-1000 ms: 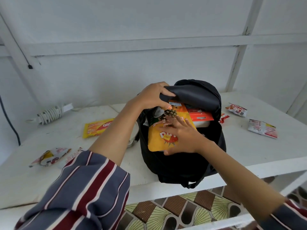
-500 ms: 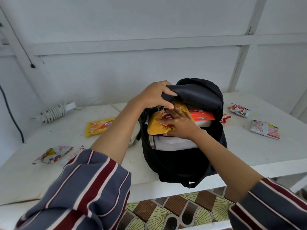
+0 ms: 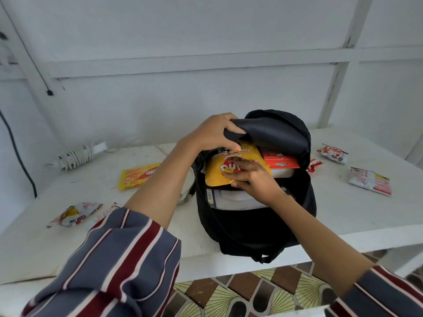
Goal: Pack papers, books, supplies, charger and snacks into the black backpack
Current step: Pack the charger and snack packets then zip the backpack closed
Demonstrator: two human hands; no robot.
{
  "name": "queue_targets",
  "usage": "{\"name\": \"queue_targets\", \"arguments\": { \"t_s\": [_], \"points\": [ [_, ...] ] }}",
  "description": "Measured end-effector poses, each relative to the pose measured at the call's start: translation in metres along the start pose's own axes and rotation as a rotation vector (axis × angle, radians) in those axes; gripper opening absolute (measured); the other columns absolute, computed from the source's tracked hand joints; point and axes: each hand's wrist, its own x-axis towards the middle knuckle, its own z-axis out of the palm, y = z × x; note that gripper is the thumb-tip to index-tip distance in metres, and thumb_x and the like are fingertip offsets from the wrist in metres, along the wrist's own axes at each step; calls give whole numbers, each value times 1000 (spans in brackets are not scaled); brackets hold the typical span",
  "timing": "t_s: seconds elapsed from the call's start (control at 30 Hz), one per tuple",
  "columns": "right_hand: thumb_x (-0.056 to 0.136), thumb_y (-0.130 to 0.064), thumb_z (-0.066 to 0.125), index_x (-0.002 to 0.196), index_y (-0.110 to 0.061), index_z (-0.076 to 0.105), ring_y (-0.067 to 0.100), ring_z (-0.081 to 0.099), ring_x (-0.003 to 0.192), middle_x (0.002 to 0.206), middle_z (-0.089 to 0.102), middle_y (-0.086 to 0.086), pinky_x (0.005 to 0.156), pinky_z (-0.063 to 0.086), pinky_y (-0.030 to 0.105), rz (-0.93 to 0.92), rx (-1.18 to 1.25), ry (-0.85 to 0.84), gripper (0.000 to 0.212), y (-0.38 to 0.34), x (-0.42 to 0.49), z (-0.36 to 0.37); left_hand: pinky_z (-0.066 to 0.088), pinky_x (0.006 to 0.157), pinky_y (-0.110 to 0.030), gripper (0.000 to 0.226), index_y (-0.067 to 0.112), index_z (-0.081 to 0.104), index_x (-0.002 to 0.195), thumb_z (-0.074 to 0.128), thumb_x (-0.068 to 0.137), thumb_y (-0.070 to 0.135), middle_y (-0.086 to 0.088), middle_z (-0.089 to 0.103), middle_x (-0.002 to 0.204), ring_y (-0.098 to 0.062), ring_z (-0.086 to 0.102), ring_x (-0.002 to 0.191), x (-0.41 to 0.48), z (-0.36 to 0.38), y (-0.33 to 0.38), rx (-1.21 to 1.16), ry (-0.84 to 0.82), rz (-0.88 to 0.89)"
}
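Observation:
The black backpack [image 3: 256,227] stands on the white table [image 3: 148,225], its main compartment open toward me. My left hand [image 3: 215,133] grips the raised top flap [image 3: 272,133]. My right hand [image 3: 254,179] pinches a yellow biscuit packet [image 3: 219,172] lying in the mouth of the bag. Under and behind the packet I see white papers or a book [image 3: 235,199] and a red-and-white box [image 3: 281,162]. A coiled white charger [image 3: 75,155] lies on the table at the far left.
Loose snack packets lie around the bag: a yellow one [image 3: 137,176] at the left, a white-and-red one [image 3: 75,213] near the front left, and three at the right [image 3: 333,153], [image 3: 369,180], [image 3: 314,164]. A black cable [image 3: 17,152] hangs down the left wall. Tiled floor shows below the table edge.
The yellow packet has gone from standing against the bag's front up into its mouth, under the flap, with my right hand following it. My left hand has kept hold of the flap.

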Motion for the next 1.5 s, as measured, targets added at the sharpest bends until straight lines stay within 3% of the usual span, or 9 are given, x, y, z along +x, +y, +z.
{"name": "queue_targets", "arguments": {
  "t_s": [0.73,0.87,1.03,1.13,1.2,1.27,1.33,1.43,1.5],
  "points": [
    [95,-39,48,135,-42,44,19,13,144,154,24,1,117,4,38,121,-121,-181,40,-17,26,0,41,96,-28,39,17,68,111,77,73,19,2,51,124,-15,49,111,-1,0,-1,-5,-49,-35],
    [88,-32,61,136,-30,47,20,26,140,148,38,3,116,10,37,7,-37,-36,50,-14,3,-6,36,97,-26,28,21,73,101,77,74,19,4,48,130,-12,45,114,-4,5,0,-43,-144,-62],
    [84,-23,68,125,-18,60,18,50,125,131,57,2,103,42,35,-77,111,100,42,-6,-43,-16,32,100,-29,22,23,75,96,76,75,25,7,44,136,-13,40,123,-11,17,-2,22,-244,-78],
    [82,-15,69,114,-11,67,13,61,110,115,67,1,97,48,28,-74,198,264,32,-7,-62,-30,21,111,-45,18,23,76,88,72,76,37,9,51,131,-15,38,127,-17,22,4,80,-258,-105],
    [80,-6,67,106,-7,70,8,64,100,105,68,-2,92,47,16,-46,304,396,26,-12,-68,-43,26,108,-44,23,19,75,79,70,77,42,9,61,113,-10,50,113,-22,23,8,14,-208,-107],
    [80,3,64,99,-7,71,1,63,94,97,69,-4,87,46,10,3,381,531,23,-16,-70,-61,40,88,-25,25,15,72,74,70,79,39,6,65,89,-1,57,85,-29,23,13,-140,-77,-94],
    [82,5,60,96,-12,69,-7,62,90,92,69,-17,83,45,9,76,487,632,24,-22,-70,-80,40,70,-15,25,13,68,76,66,84,36,6,63,79,2,55,72,-34,24,18,-269,80,-99],
    [86,1,56,97,-12,69,-11,59,83,85,67,-28,75,41,4,205,532,704,22,-26,-63,-106,44,67,-14,19,20,61,82,60,88,37,3,61,84,-6,59,75,-42,26,20,-353,249,-138],
    [88,-5,56,107,-14,68,0,59,84,96,69,-9,73,39,3,285,478,609,24,-23,-54,-119,51,70,-22,17,23,57,90,56,90,40,2,60,96,-13,65,76,-48,26,23,-419,195,-222]
  ]
}}
